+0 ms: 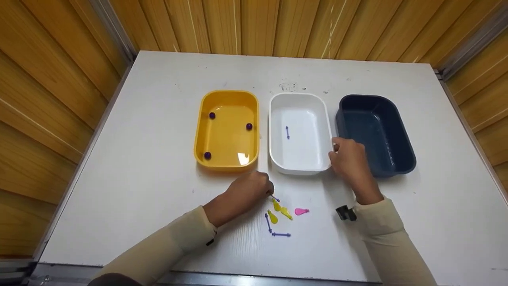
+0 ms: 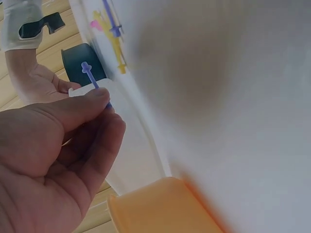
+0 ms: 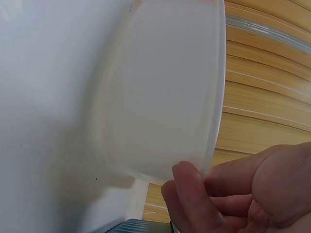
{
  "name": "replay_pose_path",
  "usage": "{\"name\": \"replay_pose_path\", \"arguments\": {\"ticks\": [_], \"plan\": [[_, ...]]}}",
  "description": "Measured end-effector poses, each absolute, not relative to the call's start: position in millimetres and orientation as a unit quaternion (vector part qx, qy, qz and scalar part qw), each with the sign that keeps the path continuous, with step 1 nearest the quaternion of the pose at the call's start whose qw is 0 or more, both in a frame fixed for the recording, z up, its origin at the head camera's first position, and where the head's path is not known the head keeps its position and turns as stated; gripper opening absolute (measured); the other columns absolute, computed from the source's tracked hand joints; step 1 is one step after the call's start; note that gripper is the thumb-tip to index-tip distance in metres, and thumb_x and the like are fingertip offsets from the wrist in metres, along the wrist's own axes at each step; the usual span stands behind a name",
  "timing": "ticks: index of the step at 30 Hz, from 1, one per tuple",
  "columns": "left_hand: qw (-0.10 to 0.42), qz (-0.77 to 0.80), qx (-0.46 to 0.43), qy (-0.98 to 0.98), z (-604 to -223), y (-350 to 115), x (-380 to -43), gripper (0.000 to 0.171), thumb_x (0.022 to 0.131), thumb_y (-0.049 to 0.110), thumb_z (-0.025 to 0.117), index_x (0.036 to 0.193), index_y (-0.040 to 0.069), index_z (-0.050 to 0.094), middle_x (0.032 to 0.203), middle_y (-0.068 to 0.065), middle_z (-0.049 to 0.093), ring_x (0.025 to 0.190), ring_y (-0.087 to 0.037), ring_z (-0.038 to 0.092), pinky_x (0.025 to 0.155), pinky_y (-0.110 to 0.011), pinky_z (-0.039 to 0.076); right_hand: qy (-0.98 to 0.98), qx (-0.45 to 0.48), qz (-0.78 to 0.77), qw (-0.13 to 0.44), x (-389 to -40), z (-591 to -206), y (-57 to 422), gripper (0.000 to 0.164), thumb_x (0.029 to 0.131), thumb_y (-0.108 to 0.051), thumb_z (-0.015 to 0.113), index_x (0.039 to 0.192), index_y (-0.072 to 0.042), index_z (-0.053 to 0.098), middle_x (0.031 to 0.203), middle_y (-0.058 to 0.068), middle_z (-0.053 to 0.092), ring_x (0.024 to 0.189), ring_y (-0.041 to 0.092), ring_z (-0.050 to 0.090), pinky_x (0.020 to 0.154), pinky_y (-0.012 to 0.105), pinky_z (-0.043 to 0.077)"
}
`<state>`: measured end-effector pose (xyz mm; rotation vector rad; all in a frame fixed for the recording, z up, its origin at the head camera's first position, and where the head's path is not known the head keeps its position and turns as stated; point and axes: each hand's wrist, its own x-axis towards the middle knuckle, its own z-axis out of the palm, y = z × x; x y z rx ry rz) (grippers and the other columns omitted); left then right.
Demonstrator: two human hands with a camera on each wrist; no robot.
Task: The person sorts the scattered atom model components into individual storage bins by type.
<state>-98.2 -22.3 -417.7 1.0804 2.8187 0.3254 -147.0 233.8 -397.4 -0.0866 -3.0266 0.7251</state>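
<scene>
Between thumb and fingertips, my left hand (image 1: 244,194) pinches a small purple stick with knobbed ends (image 2: 91,75), just in front of the white bin (image 1: 297,171). My right hand (image 1: 351,161) grips that bin's rim at its near right corner, thumb and fingers on either side of the wall in the right wrist view. One purple stick (image 1: 287,132) lies inside the white bin. Near my left hand on the table are two more purple sticks (image 1: 281,234), three yellow drop-shaped pieces (image 1: 272,217) and a pink drop-shaped piece (image 1: 301,211).
A yellow bin (image 1: 226,168) holding three dark purple balls (image 1: 207,155) stands left of the white one. To the right is a dark blue bin (image 1: 410,159), close by my right hand. Wood-patterned panels (image 1: 258,28) border the white table (image 1: 131,178) at the back and sides.
</scene>
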Motion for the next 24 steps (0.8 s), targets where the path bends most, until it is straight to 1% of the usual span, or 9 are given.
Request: {"name": "replay_pose_path", "arguments": {"ticks": [4,7,11,13,15,17,19,24], "plan": [[0.020,0.135,0.347,0.928,-411.9,-16.9,-102.4,0.017,0.089,0.011,0.065,0.099,0.016,0.077,0.086,0.001,0.074,0.073,-0.007,0.062,0.069,-0.014,0.055,-0.972,-0.033,0.233,0.012,-147.2,-396.7,233.6,0.006,0.085,0.000,0.056,0.086,-0.001,0.061,0.090,0.019,0.068,0.080,0.033,0.056,0.064,0.038,0.045],[0.002,0.157,0.342,0.926,-407.5,-12.8,-106.7,0.017,0.090,0.011,0.064,0.101,0.015,0.077,0.089,0.001,0.074,0.077,-0.007,0.065,0.072,-0.016,0.056,-0.972,-0.032,0.233,0.014,-146.5,-396.8,234.2,0.010,0.085,0.000,0.056,0.091,-0.001,0.064,0.094,0.021,0.070,0.083,0.034,0.058,0.066,0.040,0.047],[-0.016,0.179,0.333,0.926,-402.0,-8.1,-113.3,0.017,0.090,0.011,0.064,0.101,0.013,0.076,0.091,-0.001,0.074,0.080,-0.009,0.065,0.073,-0.018,0.056,-0.972,-0.029,0.232,0.013,-146.3,-397.4,233.5,0.004,0.085,0.000,0.057,0.084,-0.001,0.061,0.088,0.020,0.068,0.078,0.033,0.056,0.061,0.037,0.045],[-0.032,0.178,0.329,0.927,-400.1,-5.1,-117.1,0.017,0.090,0.011,0.064,0.101,0.013,0.076,0.090,-0.001,0.073,0.079,-0.009,0.065,0.073,-0.018,0.057,-0.972,-0.029,0.231,0.013,-146.6,-397.8,232.8,0.005,0.086,0.000,0.057,0.081,-0.002,0.059,0.087,0.020,0.067,0.077,0.033,0.056,0.061,0.037,0.044],[-0.048,0.173,0.326,0.928,-399.2,-2.0,-120.8,0.017,0.090,0.012,0.064,0.102,0.014,0.076,0.089,-0.001,0.073,0.077,-0.010,0.064,0.073,-0.018,0.057,-0.972,-0.030,0.235,0.010,-146.7,-397.6,232.3,0.005,0.086,-0.001,0.056,0.085,-0.001,0.061,0.091,0.022,0.068,0.082,0.036,0.059,0.064,0.041,0.047],[-0.059,0.170,0.321,0.930,-398.9,1.5,-124.0,0.017,0.090,0.013,0.064,0.103,0.013,0.076,0.088,-0.002,0.072,0.077,-0.010,0.063,0.073,-0.019,0.057,-0.971,-0.032,0.238,0.005,-146.7,-397.0,232.5,0.010,0.086,-0.001,0.055,0.092,0.001,0.063,0.097,0.024,0.069,0.090,0.039,0.061,0.071,0.046,0.050],[-0.064,0.165,0.319,0.931,-399.0,4.6,-126.5,0.017,0.090,0.014,0.065,0.104,0.013,0.076,0.088,-0.002,0.072,0.077,-0.011,0.063,0.074,-0.019,0.057,-0.970,-0.035,0.242,-0.001,-146.7,-396.4,232.6,0.019,0.087,-0.001,0.053,0.102,0.002,0.064,0.104,0.026,0.068,0.097,0.040,0.061,0.079,0.049,0.051],[-0.060,0.151,0.319,0.934,-399.5,9.0,-130.8,0.019,0.090,0.015,0.066,0.107,0.012,0.075,0.091,-0.003,0.072,0.079,-0.013,0.064,0.076,-0.020,0.057,-0.971,-0.042,0.235,-0.011,-147.1,-395.4,232.4,0.023,0.087,-0.001,0.053,0.108,0.002,0.064,0.108,0.026,0.067,0.099,0.041,0.061,0.081,0.051,0.051]]}}
